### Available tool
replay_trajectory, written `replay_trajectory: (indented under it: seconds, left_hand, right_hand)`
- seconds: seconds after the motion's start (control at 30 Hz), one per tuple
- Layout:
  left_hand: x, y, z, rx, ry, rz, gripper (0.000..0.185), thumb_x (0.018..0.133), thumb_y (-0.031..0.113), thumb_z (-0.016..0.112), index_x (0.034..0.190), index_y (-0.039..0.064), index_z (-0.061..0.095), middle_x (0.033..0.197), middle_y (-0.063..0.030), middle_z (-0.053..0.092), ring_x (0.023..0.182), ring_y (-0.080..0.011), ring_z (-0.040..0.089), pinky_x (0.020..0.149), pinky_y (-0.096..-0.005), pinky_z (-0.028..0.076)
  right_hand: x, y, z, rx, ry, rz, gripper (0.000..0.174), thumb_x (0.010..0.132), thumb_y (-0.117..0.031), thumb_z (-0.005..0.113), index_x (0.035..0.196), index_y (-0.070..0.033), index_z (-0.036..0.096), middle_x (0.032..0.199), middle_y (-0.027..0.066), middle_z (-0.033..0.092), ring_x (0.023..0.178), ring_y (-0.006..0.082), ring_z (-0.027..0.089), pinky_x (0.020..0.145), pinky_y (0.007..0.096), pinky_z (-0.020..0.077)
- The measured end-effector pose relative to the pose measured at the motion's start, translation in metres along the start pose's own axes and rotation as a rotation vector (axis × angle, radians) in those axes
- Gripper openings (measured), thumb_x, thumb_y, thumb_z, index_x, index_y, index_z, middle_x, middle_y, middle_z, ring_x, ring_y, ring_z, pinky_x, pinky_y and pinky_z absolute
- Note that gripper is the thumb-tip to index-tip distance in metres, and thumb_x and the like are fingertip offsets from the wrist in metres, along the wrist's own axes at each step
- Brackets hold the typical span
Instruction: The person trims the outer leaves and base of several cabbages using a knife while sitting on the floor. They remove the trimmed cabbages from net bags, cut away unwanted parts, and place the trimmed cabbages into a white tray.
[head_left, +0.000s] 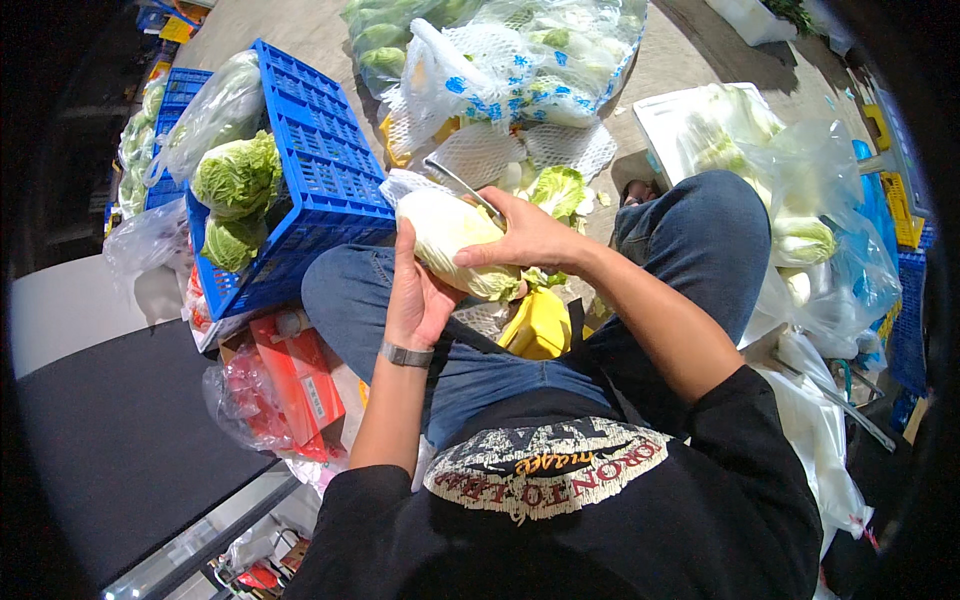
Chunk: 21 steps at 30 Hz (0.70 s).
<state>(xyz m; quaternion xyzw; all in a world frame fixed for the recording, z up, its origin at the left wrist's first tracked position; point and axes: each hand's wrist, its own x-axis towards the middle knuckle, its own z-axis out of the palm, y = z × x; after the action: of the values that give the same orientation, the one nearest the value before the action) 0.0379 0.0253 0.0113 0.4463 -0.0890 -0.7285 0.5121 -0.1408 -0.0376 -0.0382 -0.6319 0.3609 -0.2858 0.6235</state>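
A pale napa cabbage lies across both hands, over the gap between my knees. My left hand supports it from the left and below, palm up. From the right, my right hand rests its thumb on the cabbage and also grips a knife, whose blade points up and left past the cabbage; its handle is mostly hidden by the fingers. White foam netting touches the cabbage's far end. Beyond the right hand, loose green cabbage leaves lie on the ground.
At left stands a blue plastic crate with leafy cabbages. Bagged cabbages lie ahead, with foam nets before them. A white foam box and more cabbages in clear plastic are at right. Something yellow sits between my legs.
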Motion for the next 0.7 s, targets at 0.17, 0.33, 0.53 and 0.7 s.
replay_trajectory:
  seconds: [0.17,0.33,0.53,0.7]
  left_hand:
    - [-0.013,0.010,-0.004,0.111,0.058,-0.021,0.073,0.099,0.065,0.037,0.141,0.006,0.041,0.133,-0.0165,0.054,0.124,-0.0297,0.054,0.104,-0.0483,0.046]
    - [-0.005,0.015,-0.021,0.224,0.124,0.095,0.060,0.099,0.059,0.045,0.132,0.009,0.050,0.121,-0.0111,0.060,0.111,-0.0234,0.060,0.095,-0.0426,0.051]
    - [-0.002,0.004,0.003,-0.096,0.050,-0.057,0.064,0.095,0.053,0.060,0.141,0.009,0.048,0.128,-0.0089,0.061,0.112,-0.0242,0.062,0.097,-0.0440,0.051]
    - [0.011,-0.009,0.000,-0.200,-0.067,0.085,0.062,0.093,0.035,0.070,0.142,0.007,0.046,0.138,-0.0106,0.058,0.123,-0.0255,0.059,0.103,-0.0450,0.049]
  right_hand:
    - [0.005,-0.005,-0.014,0.643,-0.039,0.333,0.066,0.082,-0.048,0.077,0.126,-0.002,0.058,0.107,0.0096,0.070,0.087,0.0153,0.070,0.070,0.0280,0.0568]
    - [0.001,-0.015,-0.016,1.036,-0.011,0.355,0.065,0.089,-0.054,0.067,0.129,-0.003,0.058,0.114,0.0103,0.070,0.094,0.0147,0.071,0.082,0.0296,0.0580]
    - [-0.008,-0.006,-0.025,1.091,-0.217,0.408,0.066,0.089,-0.057,0.065,0.128,-0.004,0.059,0.111,0.0087,0.071,0.094,0.0142,0.070,0.083,0.0281,0.0576]
    - [-0.009,-0.015,-0.019,0.634,-0.128,0.328,0.069,0.086,-0.038,0.076,0.139,-0.001,0.051,0.128,0.0106,0.062,0.107,0.0172,0.064,0.082,0.0308,0.0558]
